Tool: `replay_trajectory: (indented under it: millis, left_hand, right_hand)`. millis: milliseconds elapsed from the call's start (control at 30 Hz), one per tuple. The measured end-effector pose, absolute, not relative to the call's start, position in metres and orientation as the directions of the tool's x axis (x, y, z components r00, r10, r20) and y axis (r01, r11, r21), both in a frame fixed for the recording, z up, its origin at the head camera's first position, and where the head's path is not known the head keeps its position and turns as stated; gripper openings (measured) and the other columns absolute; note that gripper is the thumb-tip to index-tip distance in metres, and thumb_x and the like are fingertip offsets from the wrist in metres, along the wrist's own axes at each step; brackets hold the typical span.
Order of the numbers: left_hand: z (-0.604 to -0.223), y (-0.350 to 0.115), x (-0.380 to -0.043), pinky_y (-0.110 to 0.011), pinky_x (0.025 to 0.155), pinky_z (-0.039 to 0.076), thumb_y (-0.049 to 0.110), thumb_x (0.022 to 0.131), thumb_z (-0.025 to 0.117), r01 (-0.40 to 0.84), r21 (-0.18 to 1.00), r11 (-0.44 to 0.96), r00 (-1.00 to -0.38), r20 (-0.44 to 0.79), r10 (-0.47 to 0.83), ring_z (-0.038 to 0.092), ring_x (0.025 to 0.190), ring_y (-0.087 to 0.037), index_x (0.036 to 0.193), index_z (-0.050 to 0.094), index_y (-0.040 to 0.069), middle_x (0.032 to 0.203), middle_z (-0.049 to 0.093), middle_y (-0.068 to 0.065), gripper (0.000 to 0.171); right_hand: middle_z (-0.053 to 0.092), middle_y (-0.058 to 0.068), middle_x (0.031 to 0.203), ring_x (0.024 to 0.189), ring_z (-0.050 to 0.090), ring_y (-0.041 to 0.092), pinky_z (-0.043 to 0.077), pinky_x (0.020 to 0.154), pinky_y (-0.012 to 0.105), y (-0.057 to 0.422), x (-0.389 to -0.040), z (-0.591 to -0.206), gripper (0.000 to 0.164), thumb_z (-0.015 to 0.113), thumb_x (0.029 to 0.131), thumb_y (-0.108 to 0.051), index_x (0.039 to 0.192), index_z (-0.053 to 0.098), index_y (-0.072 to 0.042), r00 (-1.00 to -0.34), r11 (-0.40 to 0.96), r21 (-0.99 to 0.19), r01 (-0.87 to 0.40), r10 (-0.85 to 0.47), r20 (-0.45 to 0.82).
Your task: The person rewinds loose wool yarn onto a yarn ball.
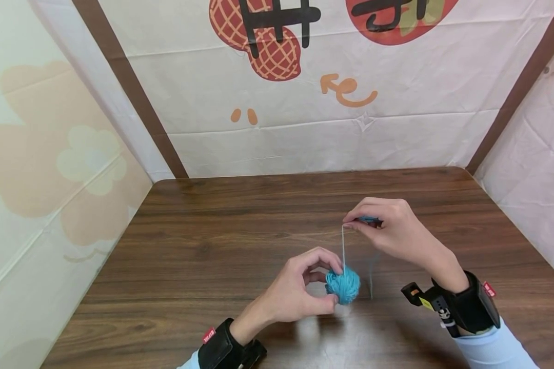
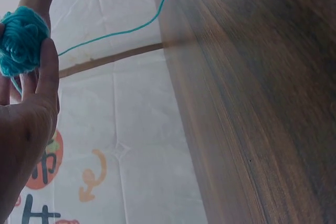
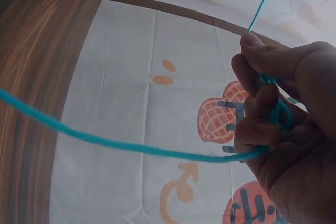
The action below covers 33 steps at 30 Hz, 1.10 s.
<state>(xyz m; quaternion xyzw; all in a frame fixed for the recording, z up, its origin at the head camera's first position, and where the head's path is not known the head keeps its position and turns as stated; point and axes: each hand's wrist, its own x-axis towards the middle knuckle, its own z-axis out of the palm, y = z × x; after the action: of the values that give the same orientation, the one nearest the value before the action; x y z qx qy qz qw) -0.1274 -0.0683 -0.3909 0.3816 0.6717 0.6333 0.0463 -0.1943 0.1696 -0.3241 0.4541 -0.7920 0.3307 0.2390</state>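
Note:
A small ball of turquoise yarn (image 1: 343, 286) is held between the thumb and fingers of my left hand (image 1: 304, 287), above the brown table. From its top a taut strand (image 1: 343, 246) runs up to my right hand (image 1: 392, 225), whose thumb and forefinger pinch it. In the right wrist view, a few loops of yarn (image 3: 282, 115) lie inside the curled fingers of that hand. A loose length of yarn (image 3: 126, 147) leaves the lower fingers and hangs in a curve. The left wrist view shows the wound ball (image 2: 22, 41) at the fingertips.
The dark wood-grain table (image 1: 203, 246) reaches back to a white printed cloth (image 1: 304, 143) hanging behind it. Other printed cloths (image 1: 37, 154) hang at the left and right. Black camera straps (image 1: 477, 307) sit on both wrists.

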Motion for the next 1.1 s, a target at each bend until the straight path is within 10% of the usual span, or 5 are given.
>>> replay_trajectory:
  millis: [300, 600, 1100]
  left_hand:
    - [-0.389, -0.071, -0.132, -0.025, 0.092, 0.06, -0.007, 0.081, 0.066, 0.323, 0.87, -0.371, -0.664, 0.488, 0.566, 0.061, 0.11, -0.011, 0.111, 0.049, -0.012, 0.12, 0.058, -0.021, 0.034]
    - [-0.378, -0.078, -0.135, -0.016, 0.087, 0.056, -0.002, 0.084, 0.052, 0.101, 0.802, -0.588, -0.885, 0.343, 0.316, 0.059, 0.101, -0.008, 0.115, 0.051, 0.016, 0.116, 0.053, 0.001, 0.036]
    - [-0.383, -0.074, -0.14, -0.023, 0.093, 0.057, -0.009, 0.084, 0.067, 0.226, 0.918, -0.326, -0.974, 0.213, -0.076, 0.063, 0.111, -0.015, 0.115, 0.055, 0.006, 0.12, 0.059, -0.003, 0.037]
  right_hand:
    - [0.074, -0.009, 0.083, 0.062, 0.049, -0.005, 0.04, 0.055, 0.01, 0.177, -0.207, -0.329, 0.023, 0.08, 0.082, 0.004, 0.092, 0.078, -0.016, -0.529, 0.427, -0.328, -0.842, -0.544, 0.651]
    - [0.074, -0.007, 0.086, 0.069, 0.06, -0.005, 0.05, 0.057, 0.016, 0.172, -0.205, -0.339, 0.016, 0.076, 0.087, -0.001, 0.092, 0.079, -0.016, -0.604, 0.458, -0.403, -0.792, -0.681, 0.413]
    - [0.055, -0.019, 0.077, 0.065, 0.046, -0.01, 0.046, 0.06, 0.012, 0.142, -0.15, -0.323, 0.018, 0.073, 0.092, -0.009, 0.083, 0.069, -0.025, -0.533, 0.427, -0.394, -0.814, -0.818, 0.216]
